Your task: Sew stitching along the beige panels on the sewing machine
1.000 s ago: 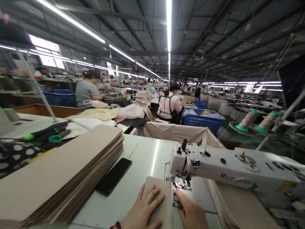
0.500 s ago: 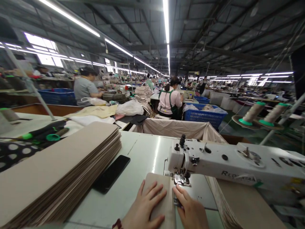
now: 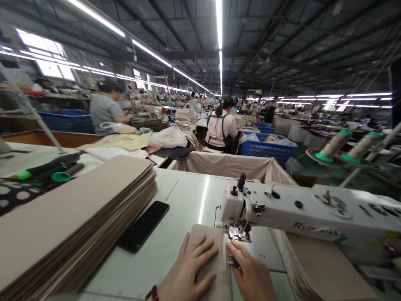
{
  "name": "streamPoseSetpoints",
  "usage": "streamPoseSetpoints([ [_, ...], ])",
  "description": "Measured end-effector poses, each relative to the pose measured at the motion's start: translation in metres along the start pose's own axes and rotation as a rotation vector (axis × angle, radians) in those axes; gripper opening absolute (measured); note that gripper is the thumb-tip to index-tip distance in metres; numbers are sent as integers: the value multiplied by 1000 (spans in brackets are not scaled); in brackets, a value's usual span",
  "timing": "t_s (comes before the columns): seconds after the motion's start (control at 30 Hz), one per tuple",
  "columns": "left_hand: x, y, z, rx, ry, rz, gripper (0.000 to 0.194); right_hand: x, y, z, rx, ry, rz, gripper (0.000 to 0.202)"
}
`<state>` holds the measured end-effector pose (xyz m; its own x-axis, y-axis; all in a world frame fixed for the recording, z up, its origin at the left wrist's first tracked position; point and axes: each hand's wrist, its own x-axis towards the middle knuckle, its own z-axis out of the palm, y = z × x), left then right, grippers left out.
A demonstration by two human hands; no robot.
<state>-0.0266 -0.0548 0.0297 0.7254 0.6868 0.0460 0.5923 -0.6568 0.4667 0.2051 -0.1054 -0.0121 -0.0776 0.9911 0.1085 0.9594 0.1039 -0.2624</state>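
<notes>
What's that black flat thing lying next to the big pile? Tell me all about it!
It's a phone, with a smooth, dark, shiny face and rounded corners. It lies flat and slanted on the pale green table, just right of the tall beige stack, its screen dark. No hand touches it. I can't tell whether its near left edge touches the stack.

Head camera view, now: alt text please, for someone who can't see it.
Left hand lies spread on a beige fabric piece beside a white sewing machine's presser foot, right hand at its edge. Further left are a black phone and a tall beige stack.
</notes>
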Motion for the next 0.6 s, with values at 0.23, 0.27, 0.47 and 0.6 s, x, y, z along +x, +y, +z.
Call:
streamPoseSetpoints([
  [0.23, -1, 0, -2, -25, 31, -12, 59, -1, -1, -2, 1, -16, 6, 76],
  [0.27, -1, 0, -2, -26, 33, -12, 58, -1, -1, -2, 1, -15, 6, 76],
  [0.47, -2, 1, -2, -34, 47, -18, 52, -2, 0, -2, 17, -13, -11, 74],
  [0.6, -2, 2, -2, -38, 57, -11, 49, -3, 1, -2, 23, 16, -14, 74],
])
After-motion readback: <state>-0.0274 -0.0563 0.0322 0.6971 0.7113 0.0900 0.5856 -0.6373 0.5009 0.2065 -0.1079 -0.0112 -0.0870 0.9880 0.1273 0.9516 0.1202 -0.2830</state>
